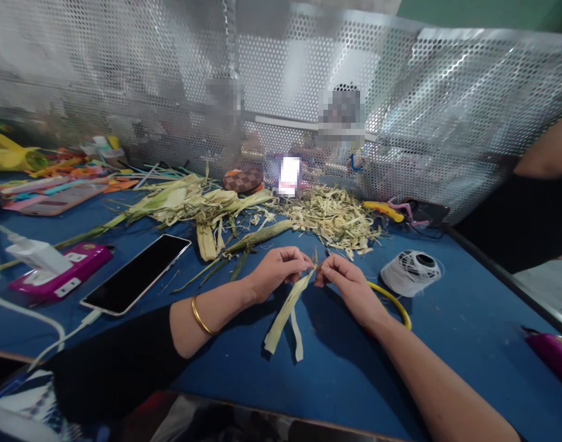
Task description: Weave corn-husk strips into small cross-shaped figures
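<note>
Pinched grip, head view: the left hand [283, 270] holds a pale-green, two-tailed husk strip [283, 316] by its top above the blue surface [345, 380]; the right hand [348, 281] curls beside it, its hold unclear. Behind, a pale heap [334, 218] is already shredded; yellow-green leafy husks [182, 199] lie whole.

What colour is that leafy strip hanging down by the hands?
The leafy strip is pale yellowish green. It shows in the head view, the only one here.
</note>
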Tool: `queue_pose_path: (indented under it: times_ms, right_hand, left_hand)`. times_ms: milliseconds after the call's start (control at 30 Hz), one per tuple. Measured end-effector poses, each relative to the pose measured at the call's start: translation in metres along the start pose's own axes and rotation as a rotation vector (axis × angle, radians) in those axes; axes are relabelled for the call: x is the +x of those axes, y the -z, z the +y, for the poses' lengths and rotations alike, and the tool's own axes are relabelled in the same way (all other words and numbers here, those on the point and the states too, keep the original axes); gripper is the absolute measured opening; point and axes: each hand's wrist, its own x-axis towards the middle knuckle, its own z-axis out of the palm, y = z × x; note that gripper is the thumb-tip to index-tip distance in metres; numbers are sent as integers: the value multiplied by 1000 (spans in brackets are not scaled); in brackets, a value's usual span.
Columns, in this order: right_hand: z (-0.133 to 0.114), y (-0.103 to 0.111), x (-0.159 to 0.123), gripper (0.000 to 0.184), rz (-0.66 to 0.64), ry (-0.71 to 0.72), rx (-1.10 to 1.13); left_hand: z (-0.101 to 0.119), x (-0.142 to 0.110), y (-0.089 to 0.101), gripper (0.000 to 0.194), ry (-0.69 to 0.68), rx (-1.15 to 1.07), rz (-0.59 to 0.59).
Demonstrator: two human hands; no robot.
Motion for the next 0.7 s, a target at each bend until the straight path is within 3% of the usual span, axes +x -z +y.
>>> queue_pose_path:
  times_ms: [433, 700]
  right_hand:
    - [4, 1, -3, 21, -110, 100, -357]
    - [9, 2, -3, 19, -148, 69, -374]
  left_hand:
    - [-4, 0, -2, 23, 61, 181, 16]
    - [-3, 1, 1, 23, 94, 342, 25]
